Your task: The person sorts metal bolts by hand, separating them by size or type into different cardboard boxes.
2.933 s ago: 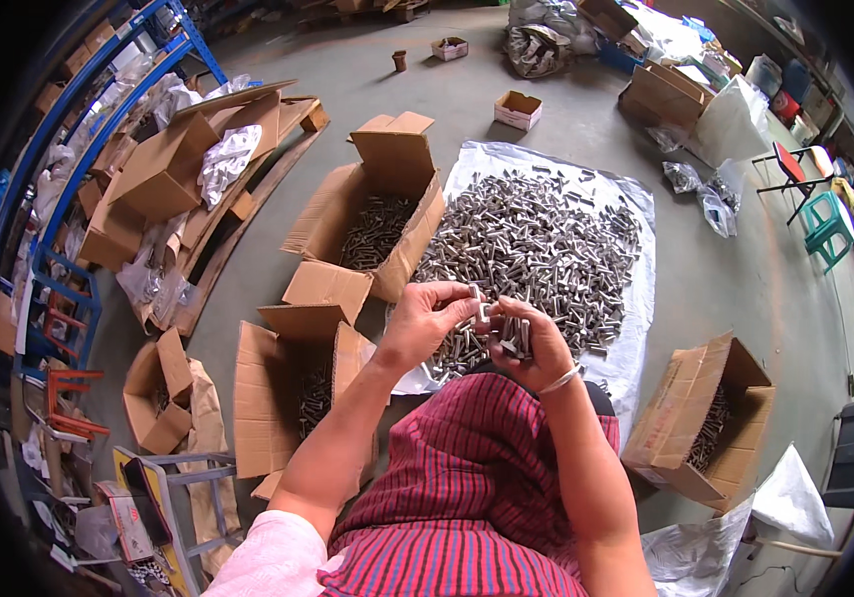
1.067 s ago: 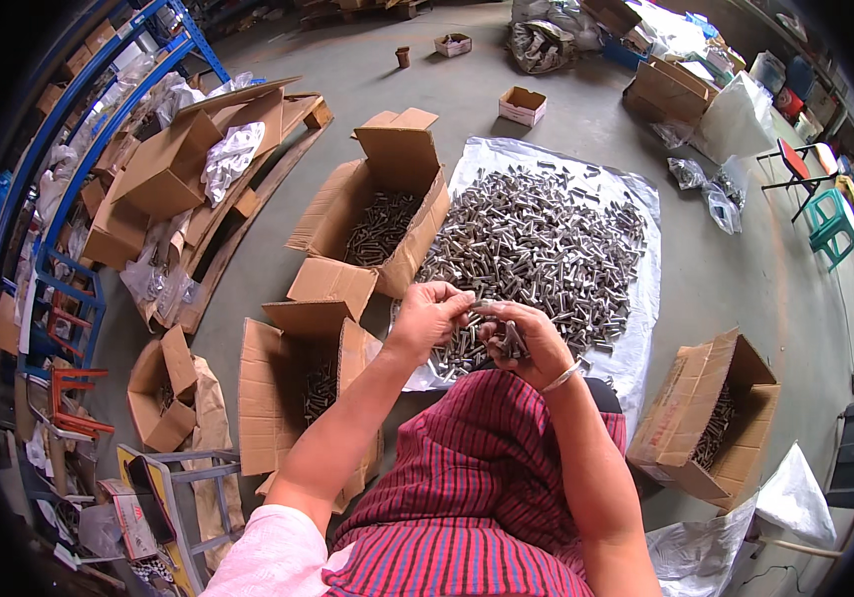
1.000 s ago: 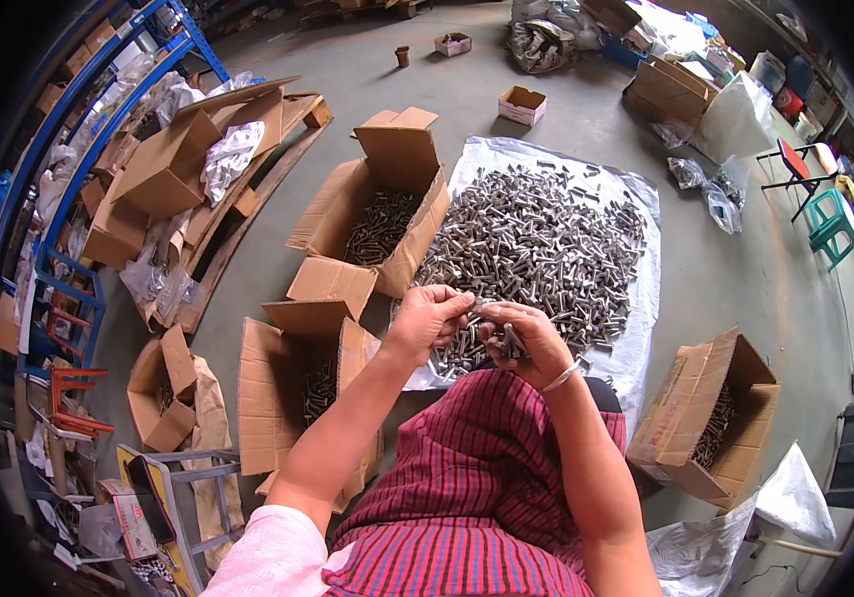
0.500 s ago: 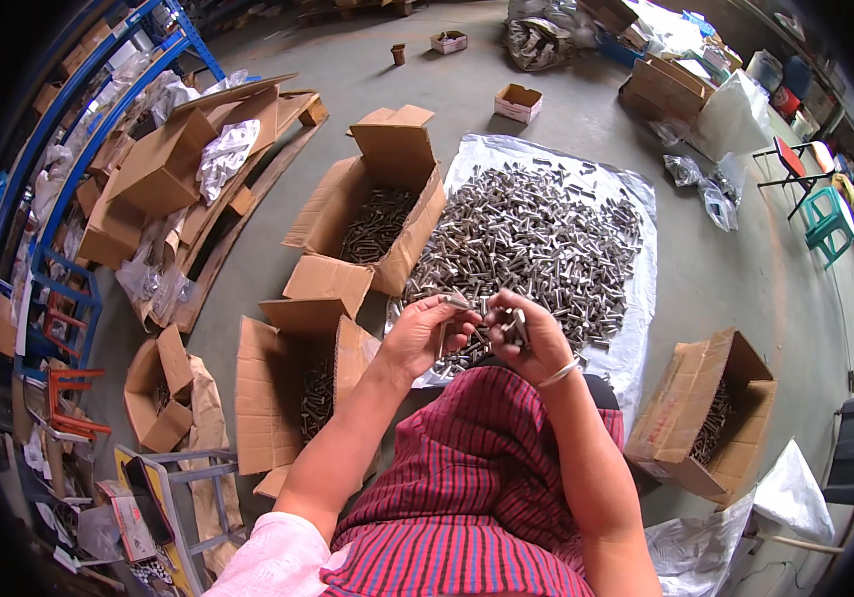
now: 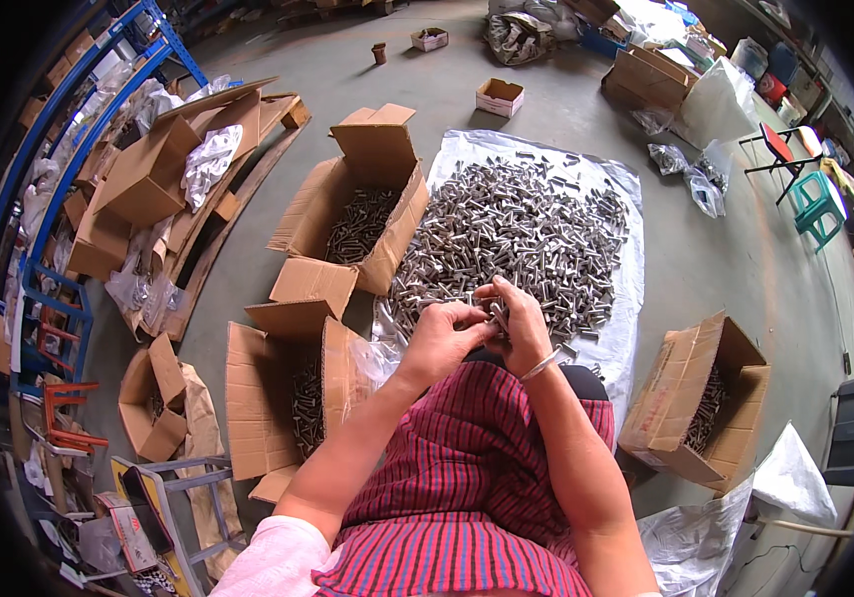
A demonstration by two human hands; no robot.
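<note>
Both hands are held together just above the lap, over the near edge of the plastic sheet (image 5: 618,298). The left hand (image 5: 439,338) is curled, fingertips pinched on a small metal bolt (image 5: 497,318); the right hand (image 5: 523,328) is closed around the same piece from the other side. Compared with half a second earlier, the hands have been drawn closer and the fingers turned inward, which suggests a part is being fitted or threaded onto the bolt. Its long axis appears to run roughly up and away from the person, though the exact end cannot be told. Just beyond the hands lies the heap of bolts (image 5: 517,234); left of the left hand stand two open cartons (image 5: 278,398) (image 5: 362,214), and right of the right hand another carton (image 5: 696,398).
</note>
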